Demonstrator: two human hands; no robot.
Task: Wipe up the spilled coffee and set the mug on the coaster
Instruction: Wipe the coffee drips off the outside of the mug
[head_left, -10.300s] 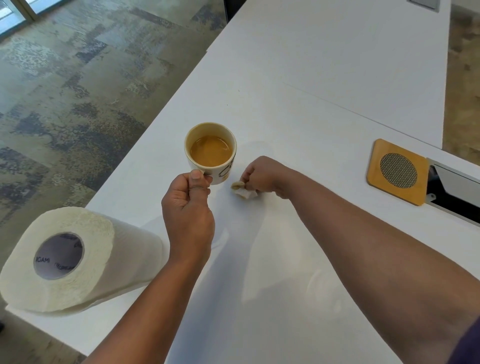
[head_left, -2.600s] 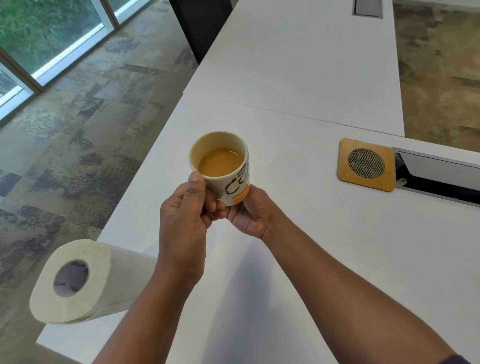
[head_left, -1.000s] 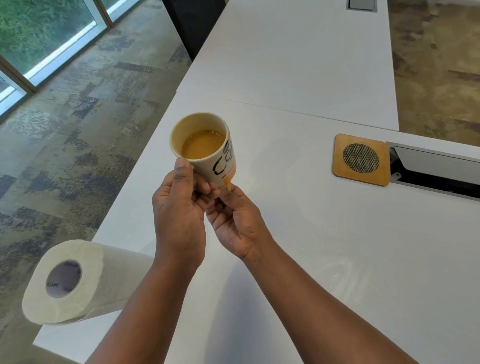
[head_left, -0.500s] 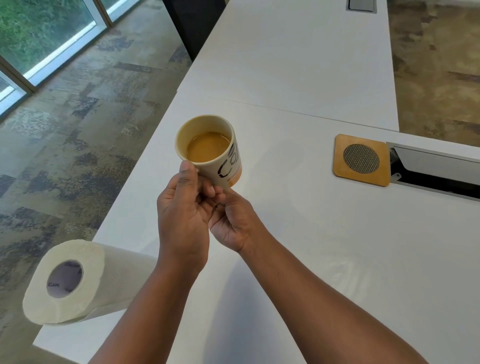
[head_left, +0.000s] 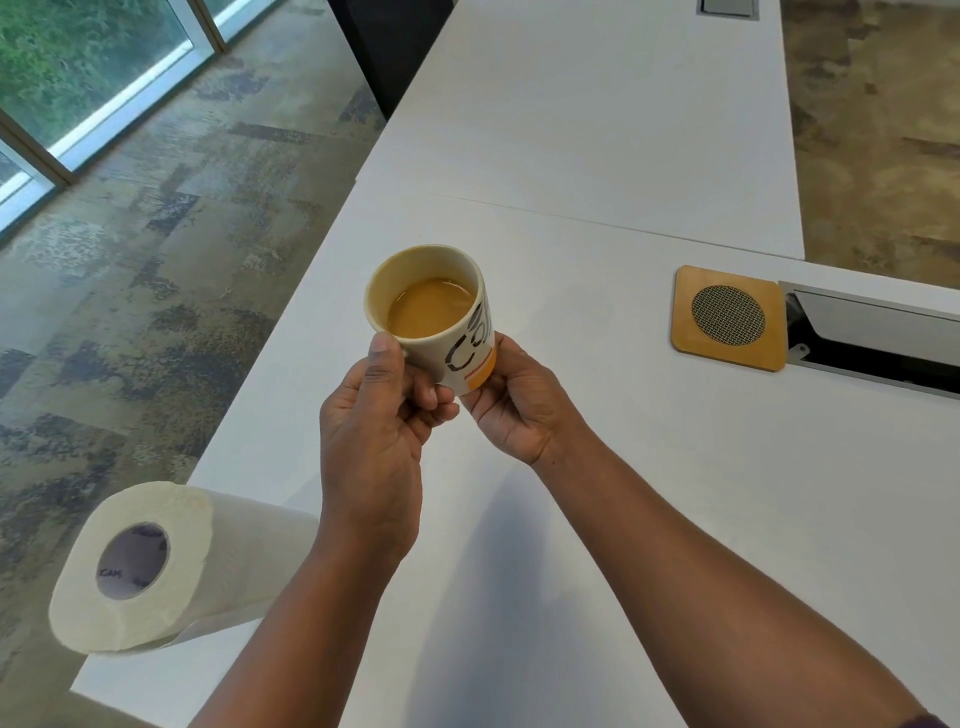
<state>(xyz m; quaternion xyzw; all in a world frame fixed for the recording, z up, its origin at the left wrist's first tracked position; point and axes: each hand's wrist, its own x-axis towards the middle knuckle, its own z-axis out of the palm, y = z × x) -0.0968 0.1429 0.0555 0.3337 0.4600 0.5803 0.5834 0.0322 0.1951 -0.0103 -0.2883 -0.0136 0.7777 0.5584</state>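
Spanning patchy carpet (head_left: 156, 291), white table (head_left: 597, 130); coaster (head_left: 727, 318) on it.

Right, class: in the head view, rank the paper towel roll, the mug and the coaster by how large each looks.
1. paper towel roll, clearly largest, though it lies nearest the camera, which inflates it.
2 and 3. mug and coaster look about alike; the mug is held up nearer the camera, so no firm ranking.
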